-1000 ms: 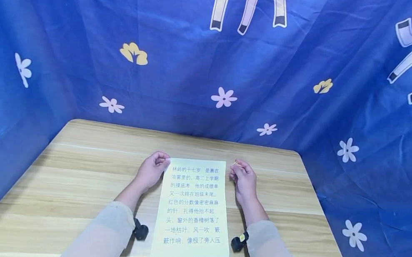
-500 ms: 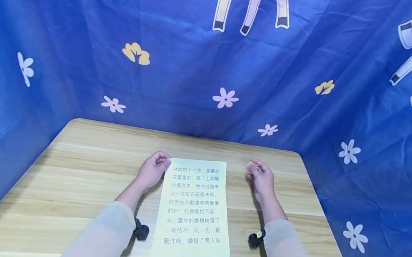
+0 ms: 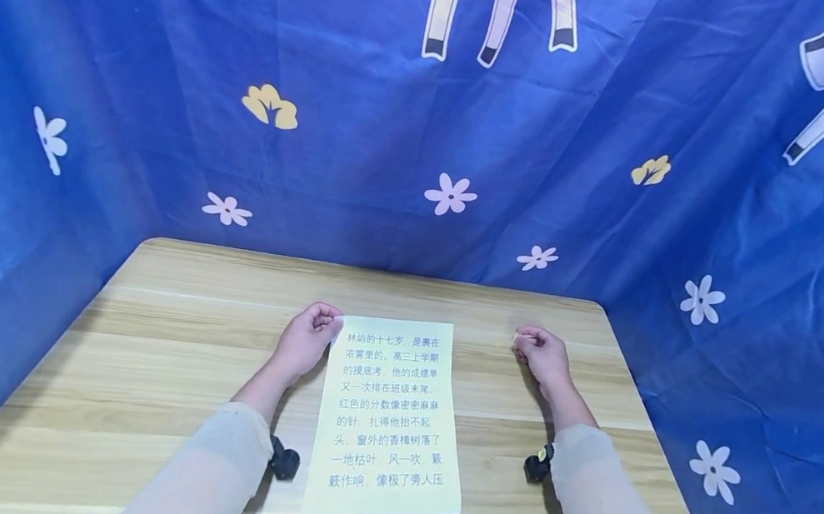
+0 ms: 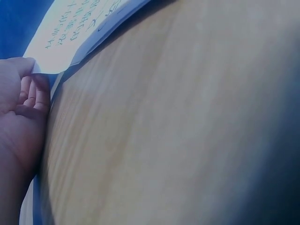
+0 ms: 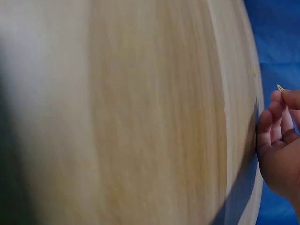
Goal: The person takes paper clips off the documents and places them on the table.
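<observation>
A stack of printed paper sheets (image 3: 387, 422) lies lengthwise before me, covered in large dark characters. My left hand (image 3: 307, 338) pinches its upper left corner between thumb and fingers; the left wrist view shows the thumb on top of the paper (image 4: 51, 51). Well to the right of the sheets, my right hand (image 3: 544, 359) pinches a small yellow paper clip (image 5: 280, 88), whose narrow looped end sticks out past the fingertips. On the table just left of that hand is another small yellow piece (image 3: 498, 345), too tiny to make out in detail.
The light wooden table (image 3: 170, 332) has rounded far corners. Blue cloth (image 3: 366, 118) with flowers and animal figures hangs behind it and along both sides. A black wrist camera (image 3: 283, 459) sits at the left cuff, another black camera (image 3: 537, 464) at the right.
My right hand has moved right, away from the sheets' upper right corner, with the yellow paper clip in its fingers. A small yellow piece now shows on the table. The left hand stays put.
</observation>
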A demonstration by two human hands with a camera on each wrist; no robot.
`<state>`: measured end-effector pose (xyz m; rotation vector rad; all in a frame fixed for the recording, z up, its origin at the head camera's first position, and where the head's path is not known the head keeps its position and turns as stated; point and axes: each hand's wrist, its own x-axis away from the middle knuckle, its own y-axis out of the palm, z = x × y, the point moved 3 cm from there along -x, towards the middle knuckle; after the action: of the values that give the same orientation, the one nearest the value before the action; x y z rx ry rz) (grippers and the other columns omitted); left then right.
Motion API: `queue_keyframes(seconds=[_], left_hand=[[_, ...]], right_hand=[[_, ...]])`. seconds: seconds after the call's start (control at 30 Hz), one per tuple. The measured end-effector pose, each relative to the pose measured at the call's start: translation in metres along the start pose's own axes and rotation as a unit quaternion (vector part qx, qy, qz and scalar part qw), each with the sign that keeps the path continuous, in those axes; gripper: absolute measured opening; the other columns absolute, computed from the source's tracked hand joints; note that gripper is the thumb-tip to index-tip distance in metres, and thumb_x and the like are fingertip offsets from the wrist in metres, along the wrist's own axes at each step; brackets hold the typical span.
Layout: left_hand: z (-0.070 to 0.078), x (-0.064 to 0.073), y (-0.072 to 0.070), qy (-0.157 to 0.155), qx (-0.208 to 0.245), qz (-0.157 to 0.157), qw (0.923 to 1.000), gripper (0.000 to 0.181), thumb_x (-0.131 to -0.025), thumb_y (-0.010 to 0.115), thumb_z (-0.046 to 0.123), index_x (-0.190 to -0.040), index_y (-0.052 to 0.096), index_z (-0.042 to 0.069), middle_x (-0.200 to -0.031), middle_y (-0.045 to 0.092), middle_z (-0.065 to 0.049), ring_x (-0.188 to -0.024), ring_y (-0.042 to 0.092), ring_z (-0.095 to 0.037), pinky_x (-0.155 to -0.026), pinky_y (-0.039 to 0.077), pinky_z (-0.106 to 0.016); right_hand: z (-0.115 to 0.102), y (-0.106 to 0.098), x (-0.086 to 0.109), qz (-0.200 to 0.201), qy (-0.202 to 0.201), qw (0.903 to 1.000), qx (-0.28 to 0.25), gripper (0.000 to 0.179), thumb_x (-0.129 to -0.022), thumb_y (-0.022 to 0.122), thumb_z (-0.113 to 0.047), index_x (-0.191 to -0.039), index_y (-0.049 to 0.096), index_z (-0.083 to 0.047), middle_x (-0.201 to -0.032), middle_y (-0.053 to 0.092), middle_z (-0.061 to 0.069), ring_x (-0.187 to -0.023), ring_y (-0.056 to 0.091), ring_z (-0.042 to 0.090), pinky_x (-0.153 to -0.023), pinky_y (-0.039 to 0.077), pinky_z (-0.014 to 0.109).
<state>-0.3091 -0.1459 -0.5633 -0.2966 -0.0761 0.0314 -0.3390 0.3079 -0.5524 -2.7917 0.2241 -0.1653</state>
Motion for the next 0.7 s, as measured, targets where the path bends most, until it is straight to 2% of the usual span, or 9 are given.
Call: queue_keyframes(seconds=[0.1, 0.23, 0.43, 0.7], left_hand=[[0.002, 0.001, -0.001, -0.001, -0.004, 0.003, 1.0, 0.021, -0.11, 0.064, 0.023, -0.126, 0.066, 0.011, -0.114, 0.068, -0.006, -0.104, 0.065, -0.019, -0.096, 0.054, -0.029], [0.003, 0.002, -0.001, 0.001, -0.007, 0.004, 1.0, 0.021, -0.109, 0.065, 0.023, -0.126, 0.066, 0.011, -0.115, 0.069, -0.007, -0.105, 0.065, -0.02, -0.099, 0.053, -0.031], [0.003, 0.002, 0.0, 0.0, -0.006, 0.01, 0.9999, 0.02, -0.109, 0.066, 0.023, -0.125, 0.067, 0.012, -0.113, 0.069, -0.006, -0.103, 0.064, -0.02, -0.098, 0.053, -0.031], [0.004, 0.002, 0.0, 0.001, -0.003, 0.005, 1.0, 0.021, -0.109, 0.065, 0.024, -0.126, 0.066, 0.011, -0.113, 0.068, -0.006, -0.103, 0.064, -0.019, -0.096, 0.053, -0.03]], right_hand=[[-0.002, 0.0, -0.003, -0.019, -0.005, 0.9989, 0.043, 0.03, -0.102, 0.069, -0.008, -0.13, 0.072, 0.004, -0.082, 0.068, -0.01, -0.074, 0.063, 0.004, -0.07, 0.053, 0.017], [-0.003, 0.002, -0.008, -0.04, 0.006, 0.9964, 0.075, 0.027, -0.102, 0.069, -0.008, -0.127, 0.073, 0.002, -0.086, 0.071, -0.006, -0.077, 0.064, 0.006, -0.072, 0.053, 0.019], [-0.006, 0.003, -0.013, -0.076, 0.016, 0.9887, 0.128, 0.022, -0.103, 0.067, -0.007, -0.123, 0.074, -0.002, -0.088, 0.072, -0.001, -0.08, 0.064, 0.011, -0.072, 0.054, 0.023], [-0.011, 0.002, -0.013, -0.092, 0.02, 0.9805, 0.172, 0.022, -0.103, 0.066, -0.007, -0.123, 0.074, -0.003, -0.088, 0.069, 0.001, -0.079, 0.062, 0.012, -0.069, 0.051, 0.025]])
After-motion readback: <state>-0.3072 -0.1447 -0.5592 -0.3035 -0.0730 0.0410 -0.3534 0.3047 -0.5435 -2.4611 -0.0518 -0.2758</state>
